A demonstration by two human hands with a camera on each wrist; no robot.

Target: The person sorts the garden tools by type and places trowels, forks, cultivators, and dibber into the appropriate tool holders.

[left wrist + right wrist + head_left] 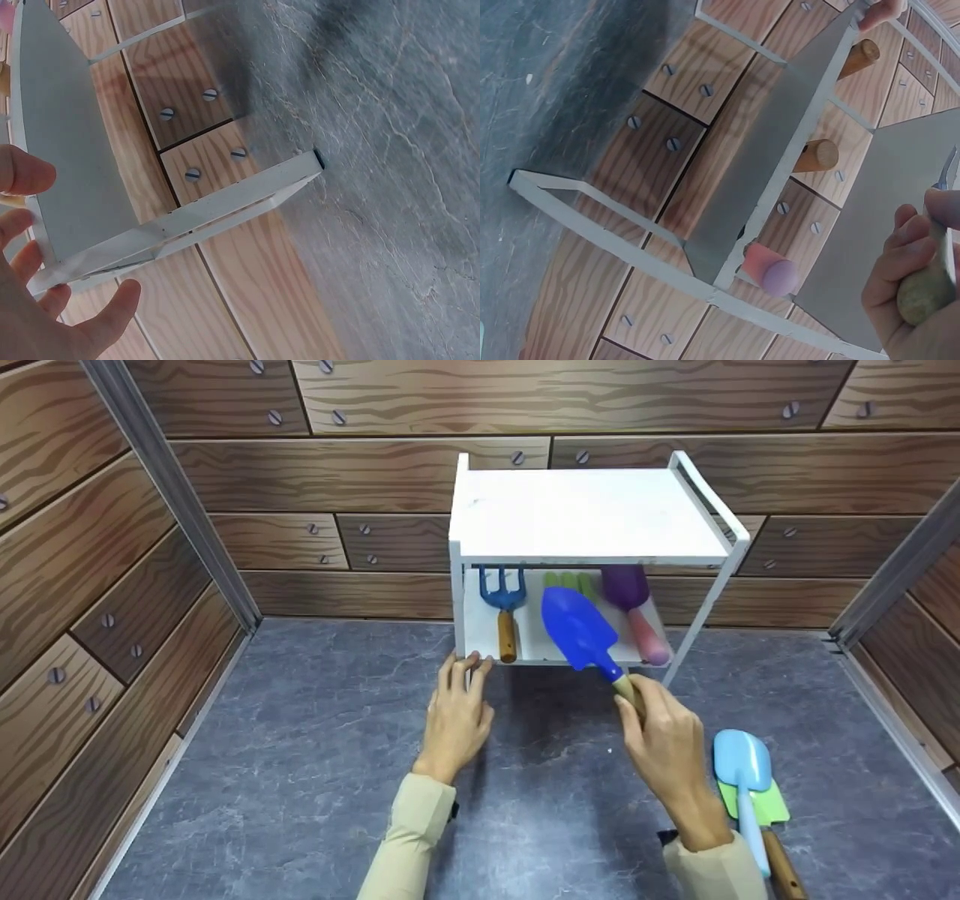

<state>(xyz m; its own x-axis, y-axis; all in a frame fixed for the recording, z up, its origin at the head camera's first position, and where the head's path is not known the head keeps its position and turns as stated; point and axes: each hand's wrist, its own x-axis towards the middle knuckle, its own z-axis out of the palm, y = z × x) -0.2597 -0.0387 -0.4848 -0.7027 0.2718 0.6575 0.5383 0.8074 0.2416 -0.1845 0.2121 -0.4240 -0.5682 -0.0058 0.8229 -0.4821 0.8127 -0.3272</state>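
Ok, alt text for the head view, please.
The right hand holds a blue trowel at a white shelf unit. The left hand touches the lower shelf's front edge; a blue-headed fork and a purple-headed tool lie there.

Left hand (456, 727) outstretched, right hand (666, 739) curled
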